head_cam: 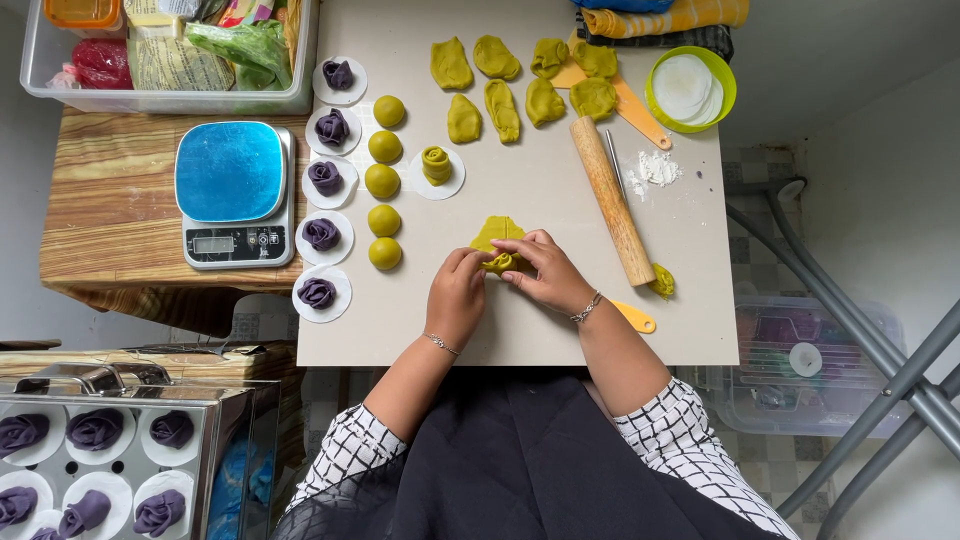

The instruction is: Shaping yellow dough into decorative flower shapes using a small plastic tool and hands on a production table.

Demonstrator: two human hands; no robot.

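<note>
My left hand (458, 295) and my right hand (548, 272) meet at the middle of a pale work board (520, 340), both pinching a strip of overlapping yellow-green dough pieces (498, 240) that is partly rolled at its near end. A finished green dough rose (436, 165) sits on a white paper round just beyond. A column of several green dough balls (384, 182) lies to the left, with several purple dough roses (322, 180) on paper rounds beside them. Several flattened green dough pieces (500, 100) lie at the far side.
A wooden rolling pin (612, 200) lies right of my hands, with an orange scraper (640, 112), a green bowl of paper rounds (692, 88) and spilled flour (655, 168). A blue-topped kitchen scale (236, 192) stands left. A steamer tray (90, 460) of purple roses sits bottom left.
</note>
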